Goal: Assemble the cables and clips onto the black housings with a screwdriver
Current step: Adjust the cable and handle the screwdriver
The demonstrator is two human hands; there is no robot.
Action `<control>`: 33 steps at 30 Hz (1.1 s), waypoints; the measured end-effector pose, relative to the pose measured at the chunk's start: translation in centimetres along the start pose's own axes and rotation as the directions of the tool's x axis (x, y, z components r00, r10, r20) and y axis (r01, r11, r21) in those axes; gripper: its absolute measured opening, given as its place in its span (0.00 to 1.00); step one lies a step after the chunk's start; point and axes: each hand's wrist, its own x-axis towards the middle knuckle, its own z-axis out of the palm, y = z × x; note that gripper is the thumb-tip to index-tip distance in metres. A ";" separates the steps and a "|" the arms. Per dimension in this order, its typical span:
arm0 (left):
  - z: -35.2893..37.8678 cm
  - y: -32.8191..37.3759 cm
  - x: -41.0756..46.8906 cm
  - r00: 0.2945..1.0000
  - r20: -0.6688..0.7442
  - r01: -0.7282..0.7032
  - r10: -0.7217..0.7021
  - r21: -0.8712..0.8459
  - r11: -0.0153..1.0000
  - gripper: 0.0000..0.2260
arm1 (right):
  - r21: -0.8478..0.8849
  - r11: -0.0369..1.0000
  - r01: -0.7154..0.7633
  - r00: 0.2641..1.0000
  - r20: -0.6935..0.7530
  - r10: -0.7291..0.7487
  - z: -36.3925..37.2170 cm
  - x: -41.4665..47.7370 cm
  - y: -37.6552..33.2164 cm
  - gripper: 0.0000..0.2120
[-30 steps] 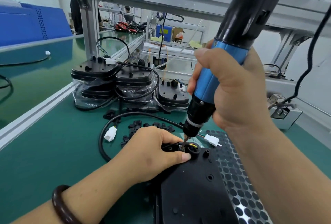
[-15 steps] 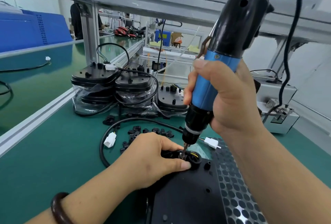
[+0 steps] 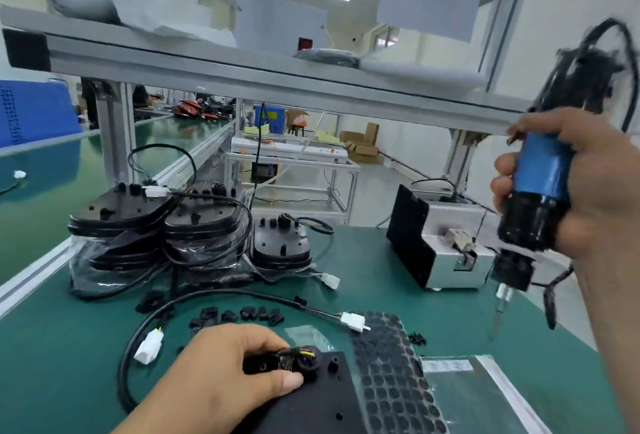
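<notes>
While the left hand [image 3: 221, 374] pinches the cable end [image 3: 299, 355] onto the black housing [image 3: 311, 406], thumb and fingertips curled round it, the task stands partway: stacked housings [image 3: 121, 218] well beyond the fingers already carry cables; loose clips [image 3: 242, 314] just past the knuckles await fitting. Right hand [image 3: 588, 191]: fingers wrapped round the screwdriver [image 3: 540, 198]. Change: bit, half a second ago beside the left thumb, now lifted well clear

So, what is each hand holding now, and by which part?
The right hand grips the screwdriver around its blue barrel. The left hand pinches the cable fitting between thumb and fingers on the black housing.
</notes>
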 end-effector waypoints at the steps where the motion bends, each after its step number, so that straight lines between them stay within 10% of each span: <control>1: -0.4 -0.3 0.0 1.000 0.011 0.018 -0.018 -0.019 1.000 0.10 | -0.030 0.998 -0.056 0.998 -0.022 0.055 -1.3 0.0 0.5 0.08; 16: -0.5 -0.9 0.7 0.995 0.009 0.097 -0.099 -0.284 0.954 0.32 | 0.028 0.955 -0.295 0.941 -0.166 0.296 -7.4 -0.2 10.1 0.07; 33: -0.2 -0.6 0.3 0.990 -0.015 0.131 -0.139 -0.254 0.958 0.17 | 0.030 0.964 -0.264 0.957 -0.121 0.265 -6.7 2.4 13.9 0.15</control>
